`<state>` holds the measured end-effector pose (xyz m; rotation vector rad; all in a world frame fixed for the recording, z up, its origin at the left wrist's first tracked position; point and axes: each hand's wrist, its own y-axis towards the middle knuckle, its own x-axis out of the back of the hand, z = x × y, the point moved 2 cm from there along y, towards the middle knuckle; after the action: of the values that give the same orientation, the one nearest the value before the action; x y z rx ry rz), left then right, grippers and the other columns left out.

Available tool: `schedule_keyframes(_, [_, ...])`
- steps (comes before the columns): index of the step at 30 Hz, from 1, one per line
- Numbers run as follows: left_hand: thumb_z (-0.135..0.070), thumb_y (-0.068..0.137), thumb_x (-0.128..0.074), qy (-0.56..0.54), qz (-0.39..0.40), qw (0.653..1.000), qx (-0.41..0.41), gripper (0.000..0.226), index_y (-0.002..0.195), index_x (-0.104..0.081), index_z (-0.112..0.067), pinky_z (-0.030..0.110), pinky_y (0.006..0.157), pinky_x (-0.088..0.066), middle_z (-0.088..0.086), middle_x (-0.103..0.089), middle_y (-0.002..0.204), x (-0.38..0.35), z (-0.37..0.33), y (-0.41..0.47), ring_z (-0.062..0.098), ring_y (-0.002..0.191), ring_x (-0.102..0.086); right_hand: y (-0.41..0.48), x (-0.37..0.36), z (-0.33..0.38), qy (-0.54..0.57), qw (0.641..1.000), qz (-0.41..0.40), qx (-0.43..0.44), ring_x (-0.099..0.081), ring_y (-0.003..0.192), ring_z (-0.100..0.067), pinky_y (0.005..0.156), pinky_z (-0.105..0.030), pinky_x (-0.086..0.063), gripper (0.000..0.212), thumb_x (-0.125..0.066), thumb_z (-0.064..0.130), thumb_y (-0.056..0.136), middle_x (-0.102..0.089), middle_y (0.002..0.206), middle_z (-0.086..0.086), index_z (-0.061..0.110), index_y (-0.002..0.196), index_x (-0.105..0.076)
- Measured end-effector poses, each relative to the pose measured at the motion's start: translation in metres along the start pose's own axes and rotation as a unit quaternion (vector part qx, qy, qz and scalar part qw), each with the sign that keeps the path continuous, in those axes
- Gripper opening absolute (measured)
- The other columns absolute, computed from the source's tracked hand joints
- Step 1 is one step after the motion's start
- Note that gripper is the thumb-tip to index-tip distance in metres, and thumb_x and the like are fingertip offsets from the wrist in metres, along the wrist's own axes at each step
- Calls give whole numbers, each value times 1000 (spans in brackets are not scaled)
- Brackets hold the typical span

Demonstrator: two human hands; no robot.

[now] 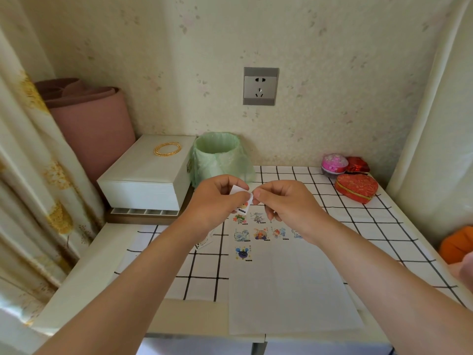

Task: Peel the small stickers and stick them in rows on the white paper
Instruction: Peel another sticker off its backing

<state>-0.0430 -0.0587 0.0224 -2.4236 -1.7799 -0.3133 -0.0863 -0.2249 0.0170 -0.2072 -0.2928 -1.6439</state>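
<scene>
Nearest you are your own two forearms, and under them the white paper [289, 290] lying on the checked tabletop [199, 265], its near half blank.

Both hands are up over the far end of the sheet. Your left hand [217, 198] has its fingers curled in and is pinching a small sticker [242, 198] that's on its white backing. Your right hand [284, 203] has thumb and forefinger closed on the right edge of that same piece, with the other fingers tucked under. So I'd say you're mid-peel, working the edge loose.

The stuck stickers [261, 234] already make rows: two show in the far row (your hands may hide more), about four in the next, and one lone sticker [243, 253] starts the near row at the left.

Next up, as I see it: get it off the backing without letting it curl onto itself, then lay it just right of that lone one, level with it.

There are some loose scraps [204, 243] left of the paper under your wrist. Can't tell if they're spent backings or fresh ones.
</scene>
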Motion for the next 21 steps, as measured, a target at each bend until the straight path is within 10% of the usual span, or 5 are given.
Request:
schedule_keyframes(9, [-10,84,-74,-3,-1,1000,1,10,89,-73,-19,33,77,-58,2,-73,74,-1,0,-1,14,71,-66,0,-1,-1,-30,999,-12,17,-50,57,-21,61,-38,-44,19,-65,27,93,-60,55,-2,24,77,-75])
schedule_keyframes(21, [-8,84,-72,-8,-2,1000,-6,13,87,-72,-21,29,73,-57,-2,-71,72,0,-3,-1,10,68,-66,-2,-2,1,2,1000,-3,19,-53,51,-11,52,-17,-41,15,-66,22,95,-69,68,-2,17,86,-76])
